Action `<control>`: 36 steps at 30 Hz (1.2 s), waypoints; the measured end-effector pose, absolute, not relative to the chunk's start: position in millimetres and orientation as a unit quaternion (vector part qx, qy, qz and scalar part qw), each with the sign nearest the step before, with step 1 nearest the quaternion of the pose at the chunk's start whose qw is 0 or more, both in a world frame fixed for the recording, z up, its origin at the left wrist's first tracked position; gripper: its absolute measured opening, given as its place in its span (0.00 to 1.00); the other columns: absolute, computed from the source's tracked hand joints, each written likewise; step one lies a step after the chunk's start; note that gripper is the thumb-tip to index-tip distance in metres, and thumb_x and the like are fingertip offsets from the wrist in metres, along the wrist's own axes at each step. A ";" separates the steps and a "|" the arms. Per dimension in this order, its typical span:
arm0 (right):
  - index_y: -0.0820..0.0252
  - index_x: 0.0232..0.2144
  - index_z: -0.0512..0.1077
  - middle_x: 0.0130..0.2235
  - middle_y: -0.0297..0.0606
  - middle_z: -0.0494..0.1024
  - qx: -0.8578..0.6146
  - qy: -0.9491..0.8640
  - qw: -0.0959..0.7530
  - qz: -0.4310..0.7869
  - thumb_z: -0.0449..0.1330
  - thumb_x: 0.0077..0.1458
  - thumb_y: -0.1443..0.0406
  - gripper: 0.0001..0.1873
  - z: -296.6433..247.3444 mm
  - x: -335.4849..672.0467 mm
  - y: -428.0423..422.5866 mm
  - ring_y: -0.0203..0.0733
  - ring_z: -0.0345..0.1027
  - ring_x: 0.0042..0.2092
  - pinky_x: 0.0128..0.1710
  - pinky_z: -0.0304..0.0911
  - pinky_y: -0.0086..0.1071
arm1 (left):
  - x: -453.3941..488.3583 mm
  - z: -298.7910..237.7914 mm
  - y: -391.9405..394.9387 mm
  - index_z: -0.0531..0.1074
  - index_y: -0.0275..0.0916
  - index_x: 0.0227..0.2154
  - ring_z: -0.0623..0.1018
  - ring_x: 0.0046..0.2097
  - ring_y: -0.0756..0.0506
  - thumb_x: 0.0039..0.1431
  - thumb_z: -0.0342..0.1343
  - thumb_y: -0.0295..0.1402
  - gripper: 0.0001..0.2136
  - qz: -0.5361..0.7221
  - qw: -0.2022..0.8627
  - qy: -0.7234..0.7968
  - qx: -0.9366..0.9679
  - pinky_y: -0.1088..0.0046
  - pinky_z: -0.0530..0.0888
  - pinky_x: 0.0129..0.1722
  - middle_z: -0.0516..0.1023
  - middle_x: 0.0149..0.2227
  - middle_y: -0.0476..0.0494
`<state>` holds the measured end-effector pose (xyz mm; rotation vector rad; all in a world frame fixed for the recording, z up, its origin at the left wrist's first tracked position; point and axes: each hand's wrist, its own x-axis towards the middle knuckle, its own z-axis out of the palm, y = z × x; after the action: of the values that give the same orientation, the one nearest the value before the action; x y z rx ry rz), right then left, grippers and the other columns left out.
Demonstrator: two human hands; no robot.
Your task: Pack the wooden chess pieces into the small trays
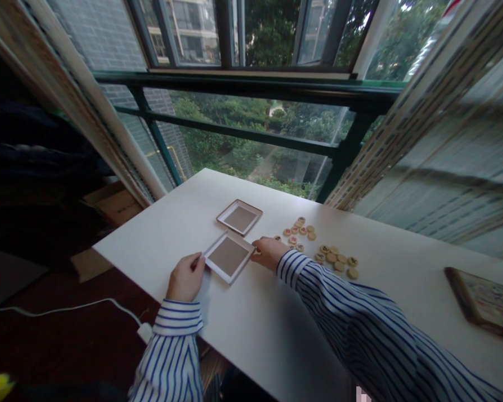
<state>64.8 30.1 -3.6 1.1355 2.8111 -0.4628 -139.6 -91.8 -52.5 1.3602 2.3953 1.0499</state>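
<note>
A shallow square box tray (228, 257) with a grey inside lies on the white table (251, 324). My left hand (185, 277) grips its near left corner with curled fingers. My right hand (268, 252) holds its right corner, fingers bent around the rim. A second, matching square tray (239, 217) lies just beyond it, untouched. Several round wooden game pieces (334, 257) with red and dark markings are scattered right of my right hand.
A framed board (484, 302) lies at the table's right edge. Large windows and curtains stand behind the table. A cardboard box (113, 202) and a white cable (67, 308) are on the dark floor to the left.
</note>
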 end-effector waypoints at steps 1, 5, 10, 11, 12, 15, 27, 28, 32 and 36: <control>0.62 0.34 0.73 0.37 0.44 0.75 0.371 0.915 0.035 -0.151 0.52 0.53 0.57 0.16 -3.9 64.3 29.9 0.41 0.69 0.39 0.34 0.59 0.28 | -139.3 -52.2 -92.1 0.73 0.35 0.38 0.75 0.42 0.42 0.52 0.47 0.40 0.17 0.352 0.099 0.810 0.459 0.66 0.70 0.45 0.76 0.40 0.37; 0.61 0.34 0.73 0.37 0.44 0.75 0.383 0.910 0.023 -0.155 0.51 0.53 0.59 0.15 -5.6 62.9 28.9 0.42 0.69 0.39 0.34 0.59 0.28 | -137.6 -50.1 -93.0 0.73 0.36 0.38 0.76 0.41 0.42 0.51 0.48 0.39 0.17 0.352 0.105 0.812 0.453 0.66 0.71 0.44 0.77 0.40 0.38; 0.60 0.37 0.71 0.38 0.43 0.75 0.397 0.901 0.001 -0.175 0.53 0.52 0.60 0.13 -5.8 63.5 27.5 0.42 0.69 0.39 0.35 0.59 0.29 | -137.1 -50.5 -94.7 0.73 0.36 0.40 0.76 0.41 0.43 0.51 0.49 0.39 0.17 0.379 0.125 0.805 0.438 0.66 0.71 0.44 0.77 0.39 0.38; 0.60 0.37 0.71 0.37 0.42 0.75 0.400 0.898 -0.004 -0.182 0.53 0.52 0.60 0.13 -5.5 63.8 27.0 0.41 0.69 0.39 0.34 0.59 0.29 | -137.3 -51.0 -95.0 0.73 0.36 0.40 0.76 0.41 0.43 0.51 0.49 0.39 0.17 0.388 0.131 0.803 0.434 0.66 0.71 0.43 0.77 0.39 0.38; 0.59 0.38 0.71 0.37 0.42 0.76 0.403 0.895 -0.009 -0.190 0.53 0.52 0.60 0.13 -5.2 64.1 26.6 0.41 0.69 0.38 0.34 0.59 0.29 | -137.5 -51.5 -95.2 0.72 0.36 0.40 0.76 0.41 0.43 0.51 0.49 0.39 0.17 0.397 0.138 0.800 0.429 0.65 0.71 0.43 0.77 0.39 0.38; 0.59 0.39 0.70 0.36 0.40 0.77 0.412 0.884 -0.027 -0.220 0.53 0.52 0.61 0.13 -4.7 65.0 25.2 0.39 0.70 0.37 0.34 0.60 0.28 | -138.0 -51.6 -95.6 0.72 0.34 0.40 0.76 0.40 0.43 0.50 0.50 0.39 0.18 0.427 0.166 0.791 0.404 0.66 0.71 0.43 0.77 0.39 0.37; 0.60 0.40 0.70 0.34 0.36 0.78 0.412 0.827 -0.112 -0.366 0.56 0.50 0.64 0.13 -5.1 77.8 27.8 0.34 0.70 0.31 0.32 0.63 0.27 | -132.7 -43.9 -94.8 0.74 0.34 0.35 0.77 0.31 0.47 0.45 0.58 0.39 0.16 0.584 0.246 0.716 0.291 0.67 0.75 0.36 0.77 0.32 0.42; 0.61 0.40 0.70 0.33 0.36 0.78 0.414 0.821 -0.117 -0.375 0.56 0.51 0.65 0.13 -4.8 78.4 28.1 0.34 0.70 0.31 0.32 0.63 0.27 | -132.7 -44.4 -94.3 0.74 0.34 0.35 0.77 0.31 0.47 0.44 0.58 0.39 0.16 0.600 0.254 0.703 0.284 0.67 0.75 0.36 0.77 0.33 0.42; 0.62 0.40 0.70 0.30 0.37 0.78 0.419 0.800 -0.137 -0.408 0.55 0.52 0.66 0.12 -2.2 79.9 28.0 0.32 0.70 0.29 0.30 0.63 0.25 | -132.1 -45.0 -93.2 0.73 0.34 0.33 0.76 0.33 0.47 0.43 0.60 0.39 0.16 0.656 0.285 0.649 0.261 0.65 0.75 0.38 0.76 0.33 0.43; 0.63 0.39 0.70 0.29 0.37 0.77 0.423 0.782 -0.153 -0.432 0.55 0.52 0.68 0.11 3.6 84.4 26.6 0.32 0.70 0.29 0.27 0.62 0.23 | -128.4 -41.1 -92.5 0.73 0.33 0.33 0.76 0.33 0.48 0.42 0.61 0.39 0.16 0.674 0.298 0.627 0.253 0.64 0.75 0.40 0.76 0.32 0.44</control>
<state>84.4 26.6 3.6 1.4758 2.7292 -1.5064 -128.4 -92.5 -41.1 0.6725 1.6654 1.7904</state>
